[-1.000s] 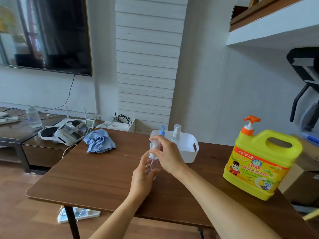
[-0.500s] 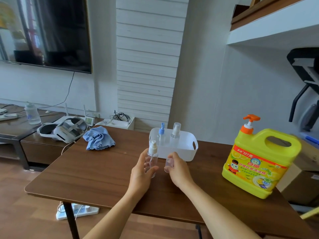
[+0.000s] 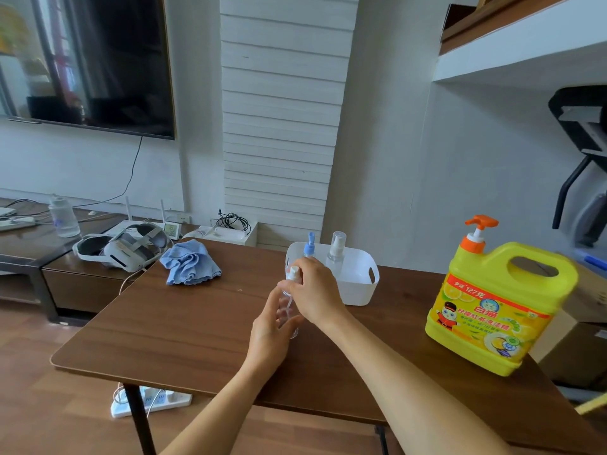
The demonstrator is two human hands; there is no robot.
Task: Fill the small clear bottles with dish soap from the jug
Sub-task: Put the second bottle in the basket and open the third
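A small clear spray bottle [image 3: 289, 310] stands upright on the brown table [image 3: 184, 326], near its middle. My left hand [image 3: 269, 336] grips the bottle's body from the left. My right hand [image 3: 312, 290] pinches its white spray top [image 3: 293, 274] from the right. Just behind, a white basket [image 3: 358, 290] holds two more small bottles, one with a blue top [image 3: 309, 247] and one with a clear cap [image 3: 337, 246]. The yellow dish soap jug [image 3: 492, 307] with an orange pump stands at the table's right side, away from both hands.
A crumpled blue cloth [image 3: 189, 262] lies at the table's far left corner. A white headset [image 3: 123, 246] and a water bottle [image 3: 63, 216] sit on the low cabinet to the left. A power strip [image 3: 154, 400] lies on the floor under the table.
My right hand, which had dropped to the table beside the bottle with a clear cap, has risen back to the spray top. My left hand still holds the bottle.
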